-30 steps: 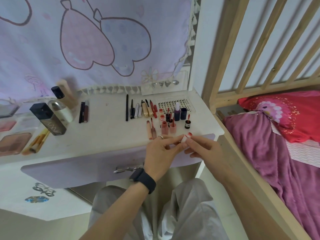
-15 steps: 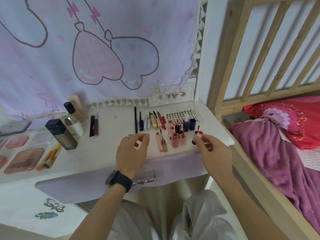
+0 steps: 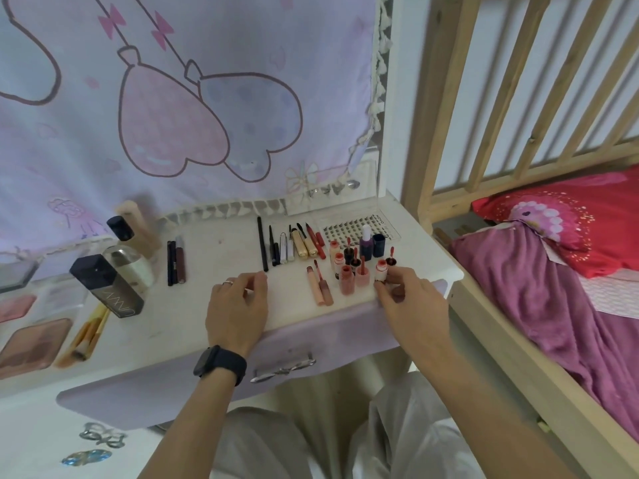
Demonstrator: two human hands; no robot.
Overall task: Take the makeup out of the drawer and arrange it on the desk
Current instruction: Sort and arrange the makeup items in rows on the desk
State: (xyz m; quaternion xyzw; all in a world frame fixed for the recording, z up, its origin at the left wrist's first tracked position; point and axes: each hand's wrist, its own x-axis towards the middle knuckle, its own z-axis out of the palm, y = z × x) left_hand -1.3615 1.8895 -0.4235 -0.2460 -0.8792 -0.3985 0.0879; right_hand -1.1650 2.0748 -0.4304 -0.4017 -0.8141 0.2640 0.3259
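Pastel heart tapestry [image 3: 173,133] up back, wooden bed rail [image 3: 518,81] off right, red pillow [image 3: 570,223] touching purple blanket [image 3: 539,305].

1. A single head-worn view looks forward and down from above the seated person's lap.
2. It sits close over the white wooden desk [image 3: 214,257], with the lilac cartoon-printed wall cloth [image 3: 242,98] far and the pale wooden bed frame [image 3: 435,98] right.

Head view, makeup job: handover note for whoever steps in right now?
Left hand rests on the desk, fingers curled; anything inside is hidden.
Right hand pinches the red-topped tube, upright at the right end of the lip tints.
Done: pencils and bottles laid out in rows.
Left: let go of the tube; drawer contents unseen, so check it.
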